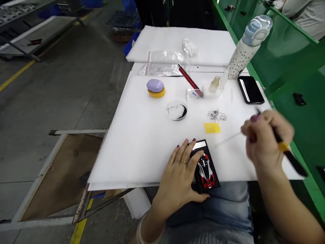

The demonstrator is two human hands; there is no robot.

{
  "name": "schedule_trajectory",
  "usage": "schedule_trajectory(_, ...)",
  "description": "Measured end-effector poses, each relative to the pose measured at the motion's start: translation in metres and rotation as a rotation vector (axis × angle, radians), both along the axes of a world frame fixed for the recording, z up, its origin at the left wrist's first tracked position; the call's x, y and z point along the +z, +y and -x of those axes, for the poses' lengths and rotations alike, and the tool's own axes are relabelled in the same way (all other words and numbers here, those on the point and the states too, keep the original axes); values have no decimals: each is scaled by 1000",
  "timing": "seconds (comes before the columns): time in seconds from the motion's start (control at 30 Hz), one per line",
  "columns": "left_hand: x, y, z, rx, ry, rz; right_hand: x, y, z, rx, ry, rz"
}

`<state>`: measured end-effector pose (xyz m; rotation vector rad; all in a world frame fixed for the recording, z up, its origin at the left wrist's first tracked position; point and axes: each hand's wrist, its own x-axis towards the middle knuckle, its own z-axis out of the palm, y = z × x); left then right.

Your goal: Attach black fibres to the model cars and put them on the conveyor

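Note:
My left hand (179,174) rests over a black display base, its fingertips on the base's upper part and the thumb by the lower edge. Fixed on that base is a red, white and black model car (206,171), touched by the index finger. Raised at the right, my right hand (265,139) is closed around a black-handled tool with a yellow band (284,147). A thin pale stick (228,138), blurred by motion, points from its fingertips down toward the car. Between the hands and the dish lie a yellow sticky piece (212,127) and a scatter of tiny black slivers (217,115).
A round clear dish (176,111) with black residue, a purple-and-yellow oval case (155,88), and a clear tray (205,89) with a red pen (190,81) and small bottle (214,84) stand farther back. A phone (251,89) and a dotted water bottle (242,52) are at right.

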<state>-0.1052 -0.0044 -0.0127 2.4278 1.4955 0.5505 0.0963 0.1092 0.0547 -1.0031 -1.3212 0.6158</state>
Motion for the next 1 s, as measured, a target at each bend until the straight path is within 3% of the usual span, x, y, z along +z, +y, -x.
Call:
schedule_trajectory(0.07, 2, 0, -1, 5, 14, -25, -29, -32, 4, 119, 270, 316)
schedule_trajectory(0.13, 3, 1, 0, 16, 24, -42, -47, -52, 8, 132, 392, 461)
schedule_trajectory(0.23, 5, 1, 1, 18, 27, -54, -57, -60, 11, 120, 418, 461)
schedule_trajectory(0.63, 4, 1, 0, 33, 42, -74, -59, -60, 7, 115, 255, 478)
schedule_trajectory(1.0, 1, 0, -1, 40, 41, -83, -61, -62, 6, 89, 294, 445)
